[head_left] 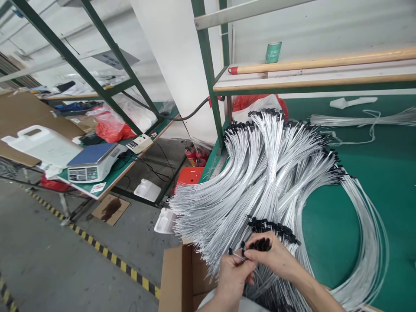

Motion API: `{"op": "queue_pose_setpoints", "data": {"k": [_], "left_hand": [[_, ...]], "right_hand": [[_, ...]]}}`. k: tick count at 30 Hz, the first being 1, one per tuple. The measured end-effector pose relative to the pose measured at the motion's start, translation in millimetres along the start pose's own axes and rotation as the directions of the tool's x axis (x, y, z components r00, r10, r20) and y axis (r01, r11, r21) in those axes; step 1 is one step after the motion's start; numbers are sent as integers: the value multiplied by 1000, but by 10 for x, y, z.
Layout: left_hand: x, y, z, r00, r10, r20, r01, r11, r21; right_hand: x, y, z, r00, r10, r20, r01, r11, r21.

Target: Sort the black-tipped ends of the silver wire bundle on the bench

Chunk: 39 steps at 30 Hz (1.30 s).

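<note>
The right grip is reaching in from the lower right, its fingers curled around a small bunch of black connectors, while the left grip is rising from the bottom edge, thumb and forefinger pinching a thin silver wire. The two hands are working close together, almost touching, with both wrists angled inward. A great fan of silver-white cables with black-tipped ends is lying heaped across the green table, and it is spilling over the edge above an open cardboard box just below the hands. Beyond the table, a wooden pole with a red tip is resting on a white shelf, with a green can standing behind it. Off to the left — past a green steel rack — a second table is carrying a digital weighing scale, and a white plastic jug is lying nearby on a cardboard sheet. Red fire extinguishers are standing low behind the box, and a yellow-and-black hazard stripe is running across the concrete floor.
</note>
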State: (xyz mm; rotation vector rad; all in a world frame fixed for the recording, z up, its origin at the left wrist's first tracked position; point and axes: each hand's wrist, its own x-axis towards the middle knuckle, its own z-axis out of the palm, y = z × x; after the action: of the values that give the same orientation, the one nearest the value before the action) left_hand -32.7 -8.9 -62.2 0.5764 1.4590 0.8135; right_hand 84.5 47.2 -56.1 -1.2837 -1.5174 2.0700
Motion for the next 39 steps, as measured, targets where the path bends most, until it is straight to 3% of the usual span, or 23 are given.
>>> {"op": "queue_pose_setpoints", "data": {"k": [4, 8, 14, 17, 19, 22, 25, 27, 30, 35, 39], "left_hand": [[-11, -84, 27, 994, 57, -97, -68, 991, -118], [-37, -95, 37, 993, 5, -120, -36, 967, -251], [-69, 28, 54, 993, -31, -111, 3, 968, -252], [-49, 39, 6, 999, -12, -35, 9, 995, -99], [-36, 11, -56, 1000, -12, 23, 8, 985, 170], [-43, -53, -138, 995, 39, 90, -85, 796, 599], [-78, -100, -135, 984, 65, 166, -175, 534, 827], [-97, -122, -83, 986, 41, 159, -162, 407, 899], [-105, -176, 10, 991, 17, 135, -133, 353, 926], [-110, -300, 62, 997, 2, 77, -71, 401, 913], [-141, -337, 62, 1000, 22, 5, -14, 463, 886]], "right_hand": [[0, 10, -7, 998, 4, -60, -5, 1000, -13], [-6, 25, -12, 995, 11, -95, -15, 999, -49], [7, 45, -18, 993, 17, -118, -25, 997, -70], [18, 73, -20, 991, 17, -132, -26, 997, -72], [21, 86, -20, 988, 17, -153, -29, 997, -76], [17, 76, -16, 984, 27, -178, -41, 996, -75], [11, 41, -3, 977, 54, -205, -69, 996, -65], [8, 24, 16, 974, 51, -218, -64, 997, -51], [6, 20, 59, 972, 45, -230, -54, 998, -31], [2, 10, 120, 966, 56, -251, -59, 998, -4], [-1, 2, 128, 979, 42, -200, -38, 999, 20]]}}
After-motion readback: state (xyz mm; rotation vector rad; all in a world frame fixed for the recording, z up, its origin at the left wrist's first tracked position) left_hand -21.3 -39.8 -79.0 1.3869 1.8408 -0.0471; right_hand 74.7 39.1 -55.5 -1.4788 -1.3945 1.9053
